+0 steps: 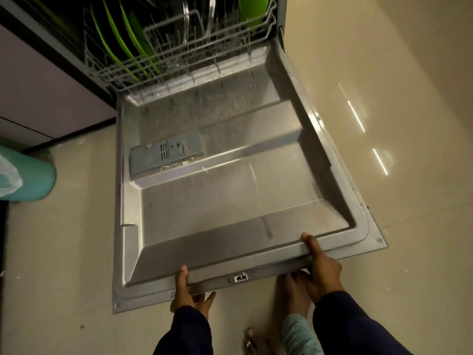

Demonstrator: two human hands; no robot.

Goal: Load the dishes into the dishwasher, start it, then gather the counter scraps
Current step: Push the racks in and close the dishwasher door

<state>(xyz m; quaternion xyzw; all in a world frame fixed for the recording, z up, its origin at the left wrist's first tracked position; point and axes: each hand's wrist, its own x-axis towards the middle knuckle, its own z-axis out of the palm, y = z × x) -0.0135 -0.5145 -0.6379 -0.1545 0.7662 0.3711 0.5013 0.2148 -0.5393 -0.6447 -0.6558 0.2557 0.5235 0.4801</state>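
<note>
Head view: door (230,190) lies open, near flat over the floor (384,98). Left hand (188,293) and right hand (320,265) both grip its front edge, thumbs on top. Green plates (122,39) stand in the rack (179,60), pushed inside. Risk: bare feet (294,293) are under the edge; a slipped grip drops the door onto them.
</note>
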